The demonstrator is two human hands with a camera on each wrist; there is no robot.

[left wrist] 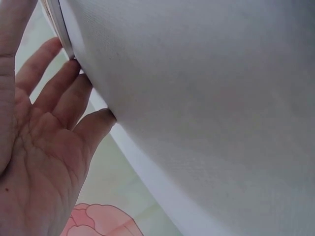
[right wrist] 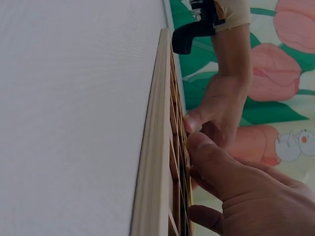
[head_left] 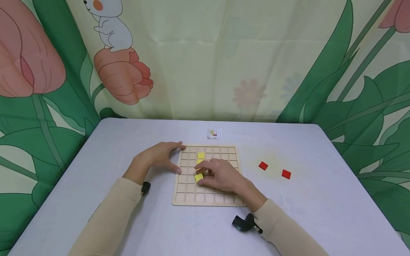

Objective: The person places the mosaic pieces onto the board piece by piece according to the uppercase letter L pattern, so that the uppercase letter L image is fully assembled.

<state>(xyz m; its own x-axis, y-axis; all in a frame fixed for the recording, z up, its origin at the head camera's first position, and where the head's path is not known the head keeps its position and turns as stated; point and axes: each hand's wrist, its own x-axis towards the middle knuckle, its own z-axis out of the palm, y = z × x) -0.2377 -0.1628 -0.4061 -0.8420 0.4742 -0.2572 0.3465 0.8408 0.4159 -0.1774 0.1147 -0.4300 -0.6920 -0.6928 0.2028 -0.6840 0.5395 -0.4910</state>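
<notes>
A square wooden grid board (head_left: 205,204) lies on the table. Along its left edge, my left hand (head_left: 159,155) spreads thumb and fingers, touching the frame. In the left wrist view its fingertips (left wrist: 69,61) rest at the board's side. Over the board, my right hand (head_left: 221,174) pinches a small yellow square tile (head_left: 199,178) between thumb and fingers, turned askew to the grid. Another yellow tile (head_left: 200,155) sits in a cell farther up that column, and more yellow below it is partly hidden by the fingers. In the right wrist view the right thumb (right wrist: 209,152) hides the held tile.
Two red square tiles, one nearer (head_left: 263,165) and one farther right (head_left: 286,174), lie on the white tablecloth right of the board. Behind the board lies a small card (head_left: 214,133) printed with a coloured grid. A printed curtain (head_left: 205,71) hangs beyond the table.
</notes>
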